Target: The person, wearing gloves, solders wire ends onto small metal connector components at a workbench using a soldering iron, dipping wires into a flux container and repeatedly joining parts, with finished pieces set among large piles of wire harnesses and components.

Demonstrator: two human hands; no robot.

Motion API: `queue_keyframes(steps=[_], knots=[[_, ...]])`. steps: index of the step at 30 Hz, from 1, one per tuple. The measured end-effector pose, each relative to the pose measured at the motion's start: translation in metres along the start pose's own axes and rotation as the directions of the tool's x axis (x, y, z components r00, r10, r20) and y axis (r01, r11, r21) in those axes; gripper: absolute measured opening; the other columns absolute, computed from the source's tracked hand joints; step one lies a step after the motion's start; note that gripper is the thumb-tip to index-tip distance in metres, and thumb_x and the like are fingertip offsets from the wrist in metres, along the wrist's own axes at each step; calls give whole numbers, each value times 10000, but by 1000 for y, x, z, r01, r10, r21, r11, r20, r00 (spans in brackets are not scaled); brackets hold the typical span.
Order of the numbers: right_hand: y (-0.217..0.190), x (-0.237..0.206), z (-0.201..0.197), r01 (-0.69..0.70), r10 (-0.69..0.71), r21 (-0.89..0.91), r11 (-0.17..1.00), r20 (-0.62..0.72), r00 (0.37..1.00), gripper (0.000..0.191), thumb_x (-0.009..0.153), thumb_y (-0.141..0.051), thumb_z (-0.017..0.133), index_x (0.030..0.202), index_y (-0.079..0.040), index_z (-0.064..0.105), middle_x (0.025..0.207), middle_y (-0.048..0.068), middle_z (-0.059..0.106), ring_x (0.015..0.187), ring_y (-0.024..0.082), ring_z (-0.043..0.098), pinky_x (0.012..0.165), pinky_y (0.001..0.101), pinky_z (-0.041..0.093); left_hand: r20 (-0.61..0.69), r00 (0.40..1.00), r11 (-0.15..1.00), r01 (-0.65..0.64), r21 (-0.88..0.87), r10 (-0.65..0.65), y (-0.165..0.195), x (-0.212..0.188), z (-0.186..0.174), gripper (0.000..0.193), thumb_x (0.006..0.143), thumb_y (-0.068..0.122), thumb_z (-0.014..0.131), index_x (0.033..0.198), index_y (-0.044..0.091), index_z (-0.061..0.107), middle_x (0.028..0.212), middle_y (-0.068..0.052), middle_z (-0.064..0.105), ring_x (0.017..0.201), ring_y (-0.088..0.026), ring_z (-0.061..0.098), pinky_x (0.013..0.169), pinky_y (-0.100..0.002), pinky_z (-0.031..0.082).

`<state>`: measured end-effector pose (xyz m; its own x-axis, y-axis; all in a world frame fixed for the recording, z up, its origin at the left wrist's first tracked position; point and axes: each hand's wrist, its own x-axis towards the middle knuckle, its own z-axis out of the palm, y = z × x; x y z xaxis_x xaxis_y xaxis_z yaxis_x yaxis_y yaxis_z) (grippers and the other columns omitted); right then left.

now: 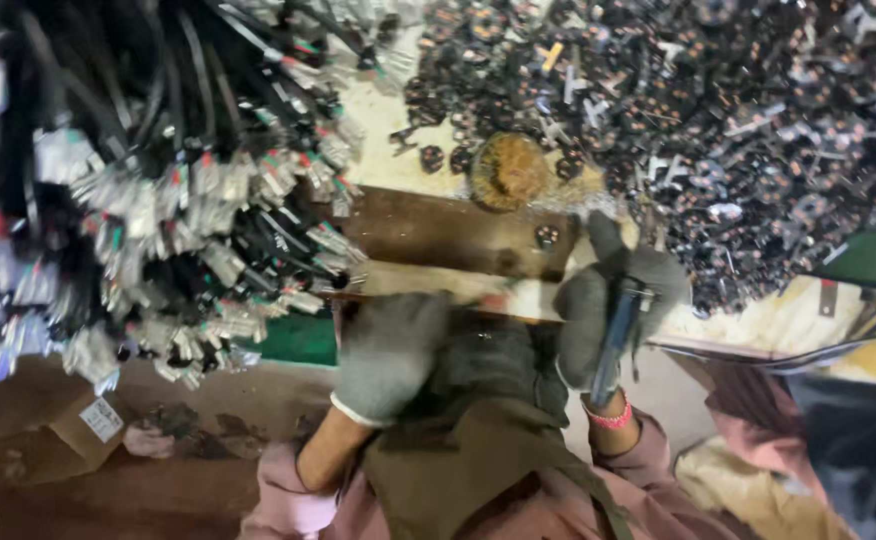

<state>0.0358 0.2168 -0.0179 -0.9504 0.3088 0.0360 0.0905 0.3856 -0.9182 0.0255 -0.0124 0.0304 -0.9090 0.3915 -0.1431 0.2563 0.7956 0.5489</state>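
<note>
Gloved right hand (608,300), fingers clamped on blue tool (613,335); left hand (390,355) fisted; cluttered workbench (438,230) beyond.

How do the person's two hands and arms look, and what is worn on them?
Both hands wear grey knitted work gloves: the left hand has a glove with a pale cuff edge, the right hand a similar grey glove. A pink beaded band circles the right wrist. Pink sleeves are pushed up on both forearms.
</note>
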Motion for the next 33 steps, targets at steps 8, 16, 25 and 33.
queue_keyframes(steps=[8,16,25,33], knots=[[10,-13,10,-39,39,143,989,3,999,279,1019,-84,624,1248,-59,466,1172,200,647,815,242,600,725,355,487,-476,785,917,-325,231,398,85,145,-99,253,987,233,629,1218,136,594,1096,-58,602,1049,-260,602,923,-426,471],[-4,-3,9,247,-239,-162,955,71,968,331,1092,-66,523,1383,-66,365,1337,238,639,840,233,584,740,349,482,-410,906,982,-161,-102,106,-43,59,-58,369,1085,213,549,1439,122,498,1411,-77,536,1303,-257,522,1135,-396,406],[6,-6,13,73,-71,239,968,-17,997,243,1148,-40,549,1303,-85,368,1338,205,676,690,110,552,636,250,459,-692,557,660,-308,-685,-459,-116,18,-42,423,1109,221,546,1523,149,494,1528,-68,544,1379,-244,513,1191,-363,403],[-2,4,7,-261,277,275,925,-19,961,236,918,10,596,1103,-101,501,904,24,592,699,105,590,581,257,463,-158,987,819,-64,-571,-34,22,-2,-125,368,1000,250,607,1356,166,645,1279,-98,699,1130,-284,651,946,-386,520]])
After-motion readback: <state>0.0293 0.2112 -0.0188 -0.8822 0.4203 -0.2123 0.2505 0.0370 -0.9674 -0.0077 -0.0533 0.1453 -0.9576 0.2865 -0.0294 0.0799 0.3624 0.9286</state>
